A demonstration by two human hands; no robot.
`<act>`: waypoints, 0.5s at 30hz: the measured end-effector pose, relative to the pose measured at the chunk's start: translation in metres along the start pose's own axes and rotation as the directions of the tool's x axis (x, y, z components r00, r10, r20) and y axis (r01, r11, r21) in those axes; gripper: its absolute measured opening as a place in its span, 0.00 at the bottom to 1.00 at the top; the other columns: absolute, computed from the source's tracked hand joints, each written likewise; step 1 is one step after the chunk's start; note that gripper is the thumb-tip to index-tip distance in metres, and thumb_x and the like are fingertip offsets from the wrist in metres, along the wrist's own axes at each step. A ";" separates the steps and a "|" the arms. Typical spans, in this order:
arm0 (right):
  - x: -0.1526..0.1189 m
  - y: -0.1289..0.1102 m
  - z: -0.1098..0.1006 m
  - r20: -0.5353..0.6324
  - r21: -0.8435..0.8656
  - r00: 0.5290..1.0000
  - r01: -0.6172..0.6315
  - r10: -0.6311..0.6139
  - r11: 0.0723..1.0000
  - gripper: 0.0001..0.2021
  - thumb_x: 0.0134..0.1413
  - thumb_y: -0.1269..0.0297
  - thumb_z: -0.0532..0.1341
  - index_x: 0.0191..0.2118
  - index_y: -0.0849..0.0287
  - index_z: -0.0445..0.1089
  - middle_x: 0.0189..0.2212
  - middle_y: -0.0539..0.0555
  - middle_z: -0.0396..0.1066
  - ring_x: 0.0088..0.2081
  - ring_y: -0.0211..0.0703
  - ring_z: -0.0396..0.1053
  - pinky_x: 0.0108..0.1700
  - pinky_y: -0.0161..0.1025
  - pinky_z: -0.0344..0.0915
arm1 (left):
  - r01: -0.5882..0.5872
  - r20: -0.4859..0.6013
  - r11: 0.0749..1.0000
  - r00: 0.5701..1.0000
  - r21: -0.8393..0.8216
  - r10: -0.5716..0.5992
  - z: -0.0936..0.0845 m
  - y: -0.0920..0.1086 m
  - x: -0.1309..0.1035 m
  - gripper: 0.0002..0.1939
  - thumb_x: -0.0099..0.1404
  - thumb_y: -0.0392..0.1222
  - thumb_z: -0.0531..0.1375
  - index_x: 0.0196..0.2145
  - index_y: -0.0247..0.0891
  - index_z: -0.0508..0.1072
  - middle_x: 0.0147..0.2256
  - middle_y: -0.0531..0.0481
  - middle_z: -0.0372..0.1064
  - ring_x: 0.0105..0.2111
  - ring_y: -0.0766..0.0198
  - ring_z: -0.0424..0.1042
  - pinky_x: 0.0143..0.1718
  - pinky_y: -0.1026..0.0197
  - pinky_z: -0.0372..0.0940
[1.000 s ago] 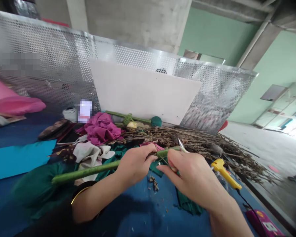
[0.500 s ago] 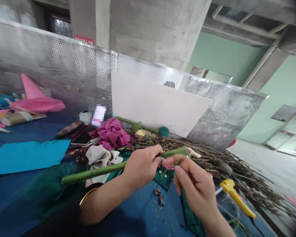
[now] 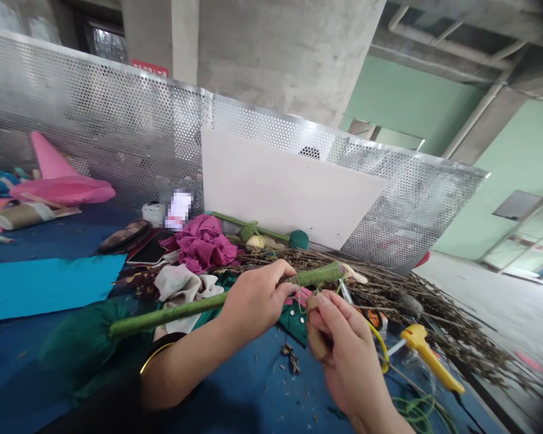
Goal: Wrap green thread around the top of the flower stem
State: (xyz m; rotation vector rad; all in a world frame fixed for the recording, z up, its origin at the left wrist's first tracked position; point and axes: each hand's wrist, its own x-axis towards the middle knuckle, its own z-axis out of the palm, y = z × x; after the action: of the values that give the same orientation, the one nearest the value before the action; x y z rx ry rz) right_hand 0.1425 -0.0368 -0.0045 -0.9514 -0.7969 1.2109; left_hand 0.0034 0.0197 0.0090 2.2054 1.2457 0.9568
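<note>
My left hand (image 3: 256, 301) is closed around a long green-wrapped stick (image 3: 172, 314), which slants up to the right. Its lower left end meets a dark green cloth bundle (image 3: 84, 337); a pale tip (image 3: 355, 274) sticks out of the other end. Below the wrapped right part, my right hand (image 3: 346, 352) is closed in a pinch. Thin green yarn (image 3: 301, 298) runs from the stick towards its fingertips. Under the hands lie a dark green cloth (image 3: 294, 325) with small shiny dots and a dry leaf scrap (image 3: 290, 358).
A yellow glue gun (image 3: 434, 358) and loose green yarn (image 3: 420, 413) lie at right. Dry twigs (image 3: 452, 322) spread along the back. Magenta cloth (image 3: 206, 244), white cloth (image 3: 183, 286), a lit phone (image 3: 179, 210), a blue sheet (image 3: 49, 286) and a pink cone shape (image 3: 58, 175) are leftward.
My right hand has shifted down and slightly away from the stick, its fingers drawn closer together. More of the wrapped end and an orange-and-black item behind it now show. My left hand keeps its hold.
</note>
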 end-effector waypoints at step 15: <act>0.002 -0.014 -0.019 0.770 -0.541 0.506 0.841 -0.388 0.023 0.09 0.58 0.72 0.56 0.28 0.56 0.57 0.39 0.54 0.70 0.30 0.37 0.69 0.25 0.33 0.59 | 0.072 0.027 0.968 0.997 -0.241 -0.068 -0.009 -0.005 0.003 0.07 0.61 0.44 0.58 0.30 0.38 0.72 0.26 0.54 0.72 0.27 0.64 0.68 0.28 0.65 0.58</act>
State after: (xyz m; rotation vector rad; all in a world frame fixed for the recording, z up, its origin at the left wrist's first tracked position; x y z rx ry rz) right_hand 0.1650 -0.0388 0.0005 -0.9221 -2.1652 -0.0673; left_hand -0.0054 0.0251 0.0130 1.9649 1.1253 1.0010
